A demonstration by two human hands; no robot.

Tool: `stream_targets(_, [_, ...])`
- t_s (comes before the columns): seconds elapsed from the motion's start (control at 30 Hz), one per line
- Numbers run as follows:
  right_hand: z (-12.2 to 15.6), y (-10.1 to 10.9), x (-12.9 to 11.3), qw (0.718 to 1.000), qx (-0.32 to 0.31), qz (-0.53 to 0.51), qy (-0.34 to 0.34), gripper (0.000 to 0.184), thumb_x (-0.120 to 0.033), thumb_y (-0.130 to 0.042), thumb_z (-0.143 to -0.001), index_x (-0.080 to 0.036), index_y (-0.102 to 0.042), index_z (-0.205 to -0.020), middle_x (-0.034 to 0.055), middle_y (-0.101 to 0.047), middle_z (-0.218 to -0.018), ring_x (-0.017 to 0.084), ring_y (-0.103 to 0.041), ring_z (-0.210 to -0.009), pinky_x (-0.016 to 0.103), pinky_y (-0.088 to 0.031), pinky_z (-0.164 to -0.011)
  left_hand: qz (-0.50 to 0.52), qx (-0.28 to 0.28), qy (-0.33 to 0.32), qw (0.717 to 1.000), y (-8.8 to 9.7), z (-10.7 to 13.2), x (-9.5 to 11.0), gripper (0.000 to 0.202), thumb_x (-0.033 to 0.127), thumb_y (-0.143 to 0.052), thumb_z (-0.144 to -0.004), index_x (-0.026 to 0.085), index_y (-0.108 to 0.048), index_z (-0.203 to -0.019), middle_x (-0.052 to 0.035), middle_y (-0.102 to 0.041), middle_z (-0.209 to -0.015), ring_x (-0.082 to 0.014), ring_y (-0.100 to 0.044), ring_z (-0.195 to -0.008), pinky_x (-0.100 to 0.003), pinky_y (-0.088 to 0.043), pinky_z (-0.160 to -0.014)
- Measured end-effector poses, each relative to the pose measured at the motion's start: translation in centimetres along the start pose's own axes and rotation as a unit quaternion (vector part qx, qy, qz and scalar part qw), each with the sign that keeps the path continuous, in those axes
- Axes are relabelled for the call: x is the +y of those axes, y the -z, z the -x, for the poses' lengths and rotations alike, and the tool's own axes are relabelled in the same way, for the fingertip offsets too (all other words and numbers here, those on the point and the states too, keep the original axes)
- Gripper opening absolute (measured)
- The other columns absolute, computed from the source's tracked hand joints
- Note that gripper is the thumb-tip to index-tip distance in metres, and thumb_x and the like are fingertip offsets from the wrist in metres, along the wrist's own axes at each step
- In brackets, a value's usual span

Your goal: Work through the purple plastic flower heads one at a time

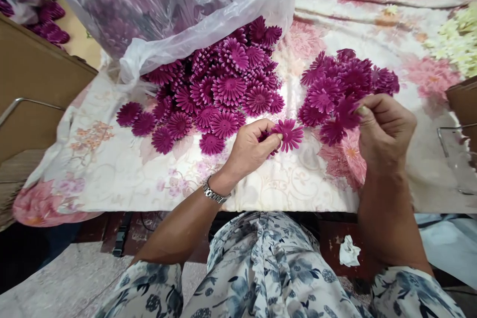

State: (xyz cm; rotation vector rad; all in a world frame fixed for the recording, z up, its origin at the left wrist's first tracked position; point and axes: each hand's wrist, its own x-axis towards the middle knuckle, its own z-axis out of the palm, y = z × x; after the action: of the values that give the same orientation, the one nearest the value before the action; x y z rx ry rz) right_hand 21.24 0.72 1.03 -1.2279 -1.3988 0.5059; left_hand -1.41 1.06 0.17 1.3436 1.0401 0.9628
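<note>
The left hand [251, 146] has thumb and fingers pinched on a magenta, many-petalled artificial flower head [292, 135], over the middle of a white, flower-printed cloth [283, 189]. To its right, the right hand [389, 131] clamps a second magenta flower head [347, 113] between thumb and fingers, at the near side of a small magenta flower heap [345, 77]. Farther left, a larger magenta flower pile [228, 88] lies at the mouth of a translucent plastic bag [179, 10].

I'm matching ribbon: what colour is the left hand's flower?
The flower is deep magenta; the head view shows it best.
</note>
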Motion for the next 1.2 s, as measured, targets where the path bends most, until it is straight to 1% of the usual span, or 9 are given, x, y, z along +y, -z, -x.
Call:
stream_targets(0.17, [0.2, -0.5, -0.2, 0.998, -0.042, -0.037, -0.004, 0.01, -0.032, -0.06, -0.08, -0.023, -0.061, -0.074, -0.0014, -0.051, -0.064, 0.009, -0.043, -0.054, 0.025, -0.03, -0.048, 0.021, 0.005, 0.006, 1.0, -0.2, 0.0, 0.1, 0.013, 0.019, -0.057, -0.073, 0.016, -0.05, -0.063, 0.0045, -0.047, -0.055, -0.0045, -0.04, -0.048, -0.019, -0.034, -0.046])
stream_targets(0.3, [0.9, -1.7, -1.2, 0.993, -0.109, 0.035, 0.018, 0.012, -0.028, -0.056, -0.083, -0.021, -0.059, -0.074, -0.0014, -0.052, -0.063, 0.009, -0.045, -0.054, 0.025, -0.033, -0.048, 0.01, 0.005, 0.004, 1.0, -0.9, 0.1, 0.3, 0.015, 0.021, -0.057, -0.075, 0.015, -0.051, -0.063, 0.0052, -0.045, -0.054, -0.0038, -0.039, -0.048, -0.018, -0.033, -0.047])
stream_targets(0.43, [1.8, -3.5, -1.9, 0.972, -0.183, 0.118, 0.091, 0.011, -0.024, -0.054, -0.082, -0.02, -0.058, -0.073, -0.0007, -0.056, -0.062, 0.01, -0.05, -0.057, 0.025, -0.039, -0.054, 0.085, -0.053, 0.035, 0.994, -1.6, 0.4, 0.1, 0.024, 0.034, -0.059, -0.077, 0.016, -0.048, -0.065, 0.0063, -0.043, -0.053, -0.0031, -0.036, -0.045, -0.019, -0.031, -0.044])
stream_targets(0.5, [2.1, -4.3, -1.9, 0.964, -0.187, 0.142, 0.124, 0.012, -0.023, -0.053, -0.082, -0.02, -0.057, -0.071, -0.0002, -0.056, -0.062, 0.011, -0.052, -0.058, 0.025, -0.04, -0.055, 0.13, -0.077, 0.046, 0.987, -1.7, 0.5, 0.0, 0.029, 0.04, -0.059, -0.077, 0.016, -0.047, -0.065, 0.0063, -0.042, -0.053, -0.003, -0.036, -0.044, -0.019, -0.03, -0.043])
stream_targets(0.57, [2.3, -4.7, -1.7, 0.96, -0.181, 0.155, 0.147, 0.011, -0.021, -0.052, -0.082, -0.019, -0.057, -0.071, -0.0001, -0.056, -0.061, 0.011, -0.052, -0.057, 0.025, -0.04, -0.055, 0.148, -0.085, 0.053, 0.984, -1.8, 0.5, -0.2, 0.031, 0.042, -0.061, -0.075, 0.016, -0.047, -0.066, 0.0065, -0.042, -0.052, -0.0025, -0.036, -0.043, -0.019, -0.029, -0.041])
stream_targets(0.7, [2.2, -4.7, -1.6, 0.958, -0.182, 0.149, 0.162, 0.01, -0.019, -0.053, -0.081, -0.019, -0.057, -0.071, 0.0001, -0.057, -0.061, 0.011, -0.053, -0.058, 0.024, -0.041, -0.056, 0.138, -0.074, 0.079, 0.985, -1.8, 0.4, -0.3, 0.027, 0.034, -0.066, -0.072, 0.016, -0.046, -0.066, 0.0064, -0.045, -0.052, -0.002, -0.036, -0.041, -0.018, -0.028, -0.038])
stream_targets(0.87, [2.2, -4.5, -1.9, 0.964, -0.192, 0.129, 0.131, 0.011, -0.02, -0.053, -0.081, -0.02, -0.055, -0.07, -0.0011, -0.055, -0.059, 0.01, -0.051, -0.056, 0.024, -0.04, -0.054, 0.172, -0.085, 0.11, 0.975, -1.6, 0.3, -0.4, 0.018, 0.026, -0.064, -0.072, 0.015, -0.05, -0.068, 0.0047, -0.049, -0.055, -0.0037, -0.041, -0.041, -0.018, -0.031, -0.037])
stream_targets(1.07, [2.2, -4.0, -1.9, 0.972, -0.227, 0.039, 0.041, 0.01, -0.02, -0.053, -0.082, -0.019, -0.056, -0.072, -0.0018, -0.052, -0.063, 0.009, -0.048, -0.056, 0.023, -0.038, -0.054, 0.205, -0.09, 0.123, 0.967, -1.3, 0.2, -0.2, 0.016, 0.025, -0.067, -0.067, 0.014, -0.055, -0.068, 0.004, -0.051, -0.053, -0.0043, -0.042, -0.041, -0.019, -0.03, -0.038])
stream_targets(1.2, [2.4, -3.8, -1.5, 0.97, -0.241, -0.028, -0.019, 0.01, -0.023, -0.053, -0.083, -0.019, -0.056, -0.075, -0.0007, -0.054, -0.067, 0.01, -0.05, -0.061, 0.025, -0.038, -0.056, 0.22, -0.082, 0.131, 0.963, -1.1, 0.2, -0.2, 0.013, 0.022, -0.068, -0.064, 0.014, -0.058, -0.064, 0.0046, -0.051, -0.051, -0.0038, -0.043, -0.042, -0.019, -0.03, -0.04])
